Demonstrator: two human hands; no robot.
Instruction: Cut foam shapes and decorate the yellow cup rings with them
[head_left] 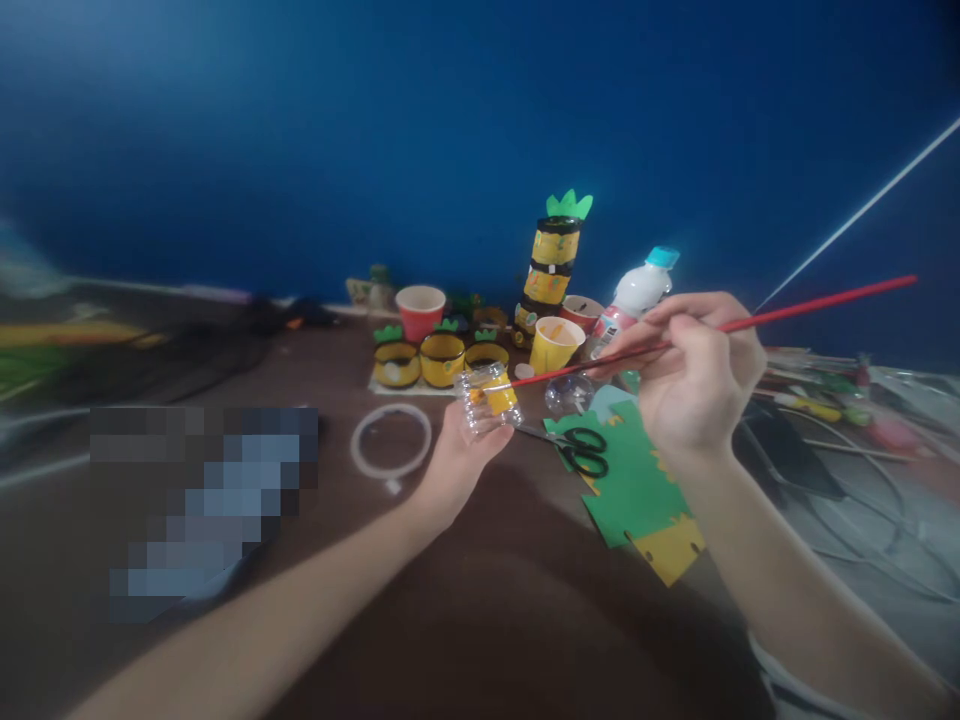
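At the centre of the frame the left hand (457,465) pinches a clear plastic piece (489,398), partly painted yellow. The right hand (694,375), right of centre, grips a long red paintbrush (787,312), its tip touching the piece. Black scissors (583,450) lie on green paper (637,490) just below.

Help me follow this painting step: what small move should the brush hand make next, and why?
Probably a short stroke onward across the clear plastic piece. The right hand holds the red brush with its tip at the piece, which the left hand steadies; part looks yellow, part still clear.
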